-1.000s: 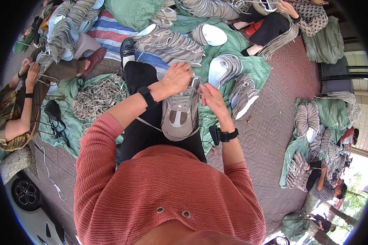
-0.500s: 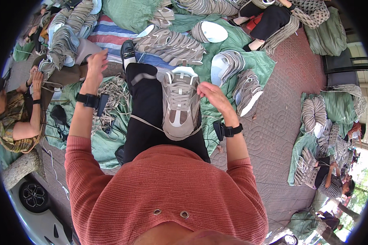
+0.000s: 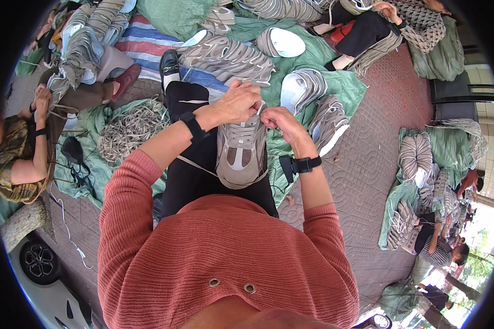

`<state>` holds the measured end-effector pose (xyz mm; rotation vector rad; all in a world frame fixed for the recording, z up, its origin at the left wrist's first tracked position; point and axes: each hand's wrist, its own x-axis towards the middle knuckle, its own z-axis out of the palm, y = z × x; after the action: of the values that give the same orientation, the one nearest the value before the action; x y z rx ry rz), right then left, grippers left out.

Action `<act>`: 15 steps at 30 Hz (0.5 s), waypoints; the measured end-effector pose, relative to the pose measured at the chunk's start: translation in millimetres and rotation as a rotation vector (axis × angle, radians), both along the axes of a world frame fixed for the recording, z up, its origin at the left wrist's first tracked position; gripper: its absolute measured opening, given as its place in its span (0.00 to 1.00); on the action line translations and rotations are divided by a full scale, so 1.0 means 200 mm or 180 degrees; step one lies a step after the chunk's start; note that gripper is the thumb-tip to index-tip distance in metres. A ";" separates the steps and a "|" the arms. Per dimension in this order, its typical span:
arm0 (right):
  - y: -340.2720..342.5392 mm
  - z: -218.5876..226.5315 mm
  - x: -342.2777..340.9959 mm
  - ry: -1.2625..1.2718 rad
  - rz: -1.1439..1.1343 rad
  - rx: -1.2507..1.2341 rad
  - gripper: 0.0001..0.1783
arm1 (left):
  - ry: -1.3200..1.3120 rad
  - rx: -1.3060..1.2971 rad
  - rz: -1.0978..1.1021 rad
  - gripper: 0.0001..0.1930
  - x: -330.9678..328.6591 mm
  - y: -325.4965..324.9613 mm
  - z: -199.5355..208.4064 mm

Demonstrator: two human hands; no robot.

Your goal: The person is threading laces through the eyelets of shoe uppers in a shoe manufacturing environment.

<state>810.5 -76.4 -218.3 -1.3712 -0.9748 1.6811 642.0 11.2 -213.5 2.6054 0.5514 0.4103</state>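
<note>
A grey-beige shoe upper (image 3: pixel 240 151) with laces criss-crossed up its front rests on my black-trousered lap, toe towards me. My left hand (image 3: pixel 239 102) reaches over its collar end, fingers closed in a pinch on a bit of pale shoelace (image 3: pixel 259 108). Beside it, at the upper's right edge, my right hand (image 3: pixel 282 119) is closed too; its fingertips touch the eyelet side, and what they pinch is too small to make out. A loose pale cord (image 3: pixel 195 164) runs across my lap towards the toe. My fingers hide the tongue and collar.
Rows of shoe uppers (image 3: pixel 228 59) lie ahead on green and striped sheeting, with nested stacks (image 3: pixel 303 90) to the right. A heap of laces (image 3: pixel 130 129) lies at left. Co-workers sit at left (image 3: pixel 22 159) and far right (image 3: pixel 368 33). A parked car (image 3: pixel 44 285) stands behind left.
My left hand has swung in from the left, where its fingers were spread, to the top of the shoe upper. My right hand has closed at the upper's right edge.
</note>
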 end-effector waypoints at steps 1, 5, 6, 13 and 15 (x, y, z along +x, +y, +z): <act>0.03 -0.03 0.02 -0.0158 0.0191 -0.0066 0.12 | -0.0003 -0.0162 -0.0085 0.04 0.01 0.01 -0.01; 0.04 0.02 0.03 -0.0805 0.0490 -0.0140 0.11 | -0.0272 -0.0346 -0.0251 0.04 -0.02 0.02 -0.02; 0.05 0.02 0.06 -0.0800 0.0493 -0.0146 0.11 | -0.0179 -0.0573 -0.0240 0.04 -0.02 0.02 0.00; 0.04 0.04 0.06 -0.0682 0.0511 0.0308 0.11 | -0.0243 -0.0207 -0.0248 0.04 -0.06 0.04 -0.02; 0.01 0.00 0.08 -0.0441 0.0451 0.0333 0.15 | 0.0105 0.0669 -0.0061 0.04 -0.13 0.10 0.05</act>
<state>826.2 -74.9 -219.3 -1.3914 -1.2474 1.6289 615.6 31.1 -202.6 2.8207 0.5187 0.4410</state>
